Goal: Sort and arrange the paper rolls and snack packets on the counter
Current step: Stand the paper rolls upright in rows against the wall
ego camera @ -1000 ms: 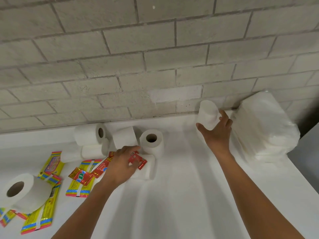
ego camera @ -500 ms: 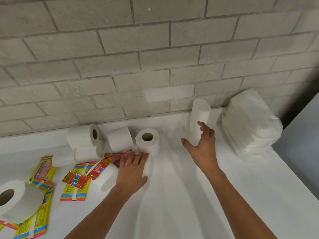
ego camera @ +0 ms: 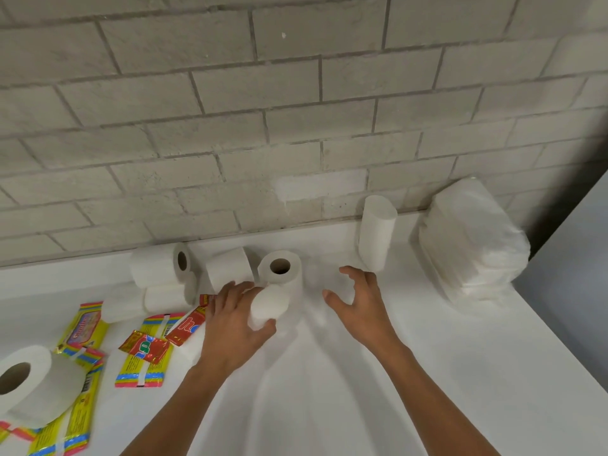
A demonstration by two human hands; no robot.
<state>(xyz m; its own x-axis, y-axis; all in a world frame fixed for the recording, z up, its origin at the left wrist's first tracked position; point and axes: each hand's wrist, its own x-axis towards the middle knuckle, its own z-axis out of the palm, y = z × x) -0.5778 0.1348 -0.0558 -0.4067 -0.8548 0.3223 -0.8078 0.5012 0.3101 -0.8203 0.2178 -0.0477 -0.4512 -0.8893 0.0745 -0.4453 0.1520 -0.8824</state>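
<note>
The left hand (ego camera: 235, 320) curls its grip round a small paper roll (ego camera: 268, 304) at the counter (ego camera: 378, 373) centre, just in front of an open-cored roll (ego camera: 279, 268). The right hand (ego camera: 357, 302) hovers beside it, grip wide, fingers spread, holding nothing. One tall roll (ego camera: 376, 236) stands upright near the wall, beside a wrapped pack (ego camera: 473, 240). Red and yellow snack packets (ego camera: 144, 348) lie to the left, near a large roll (ego camera: 33, 385).
</note>
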